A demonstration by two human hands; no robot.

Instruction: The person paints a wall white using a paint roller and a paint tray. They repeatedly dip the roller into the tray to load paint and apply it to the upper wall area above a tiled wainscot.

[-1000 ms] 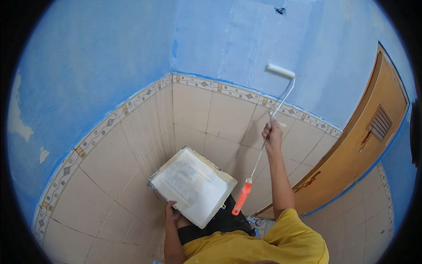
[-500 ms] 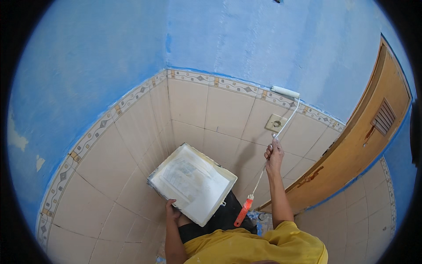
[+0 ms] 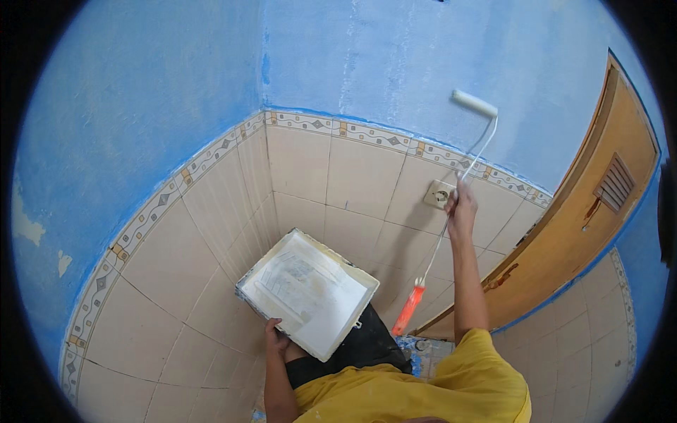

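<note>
You wear a yellow shirt (image 3: 416, 396) with a short, loose right sleeve (image 3: 488, 363), and black shorts (image 3: 374, 344); your hands (image 3: 462, 213) and forearms (image 3: 468, 285) are bare.

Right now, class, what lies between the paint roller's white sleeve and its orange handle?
The head view shows the thin bent rod, gripped partway along by the right hand.

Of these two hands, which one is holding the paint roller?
The right hand, closed around the metal rod of the paint roller, above the orange handle. The left hand instead holds the edge of the paint tray.
</note>
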